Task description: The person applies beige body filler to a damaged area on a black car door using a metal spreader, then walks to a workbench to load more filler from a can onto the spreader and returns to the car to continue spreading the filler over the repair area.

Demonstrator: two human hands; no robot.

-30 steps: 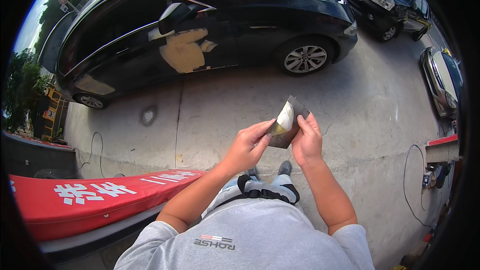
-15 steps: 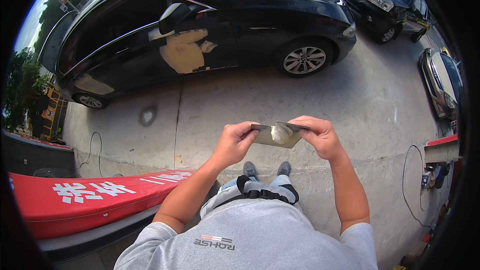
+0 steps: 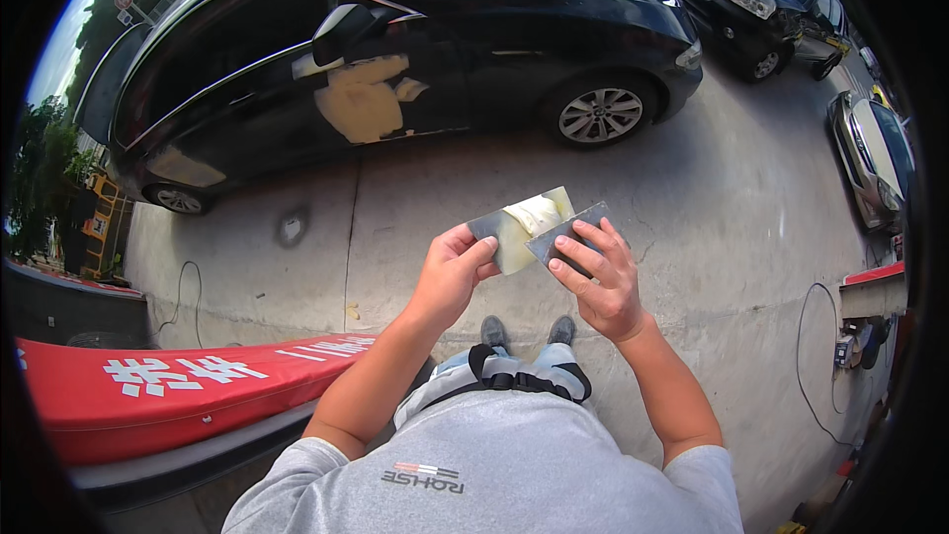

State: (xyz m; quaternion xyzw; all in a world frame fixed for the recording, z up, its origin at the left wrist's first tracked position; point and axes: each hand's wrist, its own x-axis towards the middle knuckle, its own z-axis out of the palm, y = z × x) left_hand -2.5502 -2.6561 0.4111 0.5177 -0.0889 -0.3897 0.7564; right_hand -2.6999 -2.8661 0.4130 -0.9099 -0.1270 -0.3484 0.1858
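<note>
My left hand (image 3: 455,262) grips the left end of a flat metal putty spreader (image 3: 509,240) between thumb and fingers. A pale cream lump of filler paste (image 3: 537,214) is smeared across that spreader's upper right part. In my right hand (image 3: 605,282) is a second, dark grey putty spreader (image 3: 571,237), its back under my fingers. Its left edge meets or overlaps the first one beside the paste. Ahead stands a black car (image 3: 494,54) with a tan filler patch (image 3: 361,104) on its door and a paler patch (image 3: 188,168) toward the rear.
A red padded cover (image 3: 247,386) with white lettering lies at my left. Cables trail on the concrete floor (image 3: 435,173) at both sides, one a black cable (image 3: 803,366). Another dark vehicle (image 3: 751,0) and a light car (image 3: 870,158) stand at the right.
My right hand has turned so its back and fingers face up, swinging its spreader over. The left spreader has tilted, and the paste now lies spread flatter on it.
</note>
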